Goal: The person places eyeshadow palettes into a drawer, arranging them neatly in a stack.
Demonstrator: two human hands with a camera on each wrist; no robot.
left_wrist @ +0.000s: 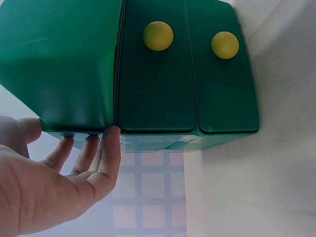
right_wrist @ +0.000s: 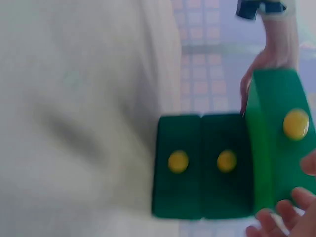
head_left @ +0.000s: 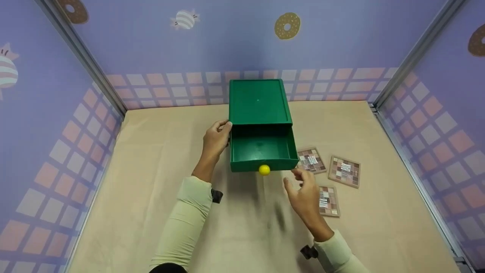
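Observation:
A green chest of drawers (head_left: 259, 101) stands at the back of the table with its top drawer (head_left: 264, 165) pulled out. That drawer's inside looks bare, and its front carries a round yellow knob (head_left: 264, 170). Two lower drawers, each with a yellow knob (left_wrist: 225, 45), sit pushed in. My left hand (head_left: 216, 141) steadies the left side, its fingertips (left_wrist: 112, 136) pressed along the green wall. Just below the drawer's front right corner, my right hand (head_left: 304, 191) has its fingers loosely bent and holds nothing.
Three flat square palettes with brown and pink tiles lie right of the chest: one beside the drawer (head_left: 312, 161), one farther right (head_left: 344, 171), one partly behind my right hand (head_left: 329, 201). Patterned walls (head_left: 242, 41) enclose the beige-covered table (head_left: 151, 170).

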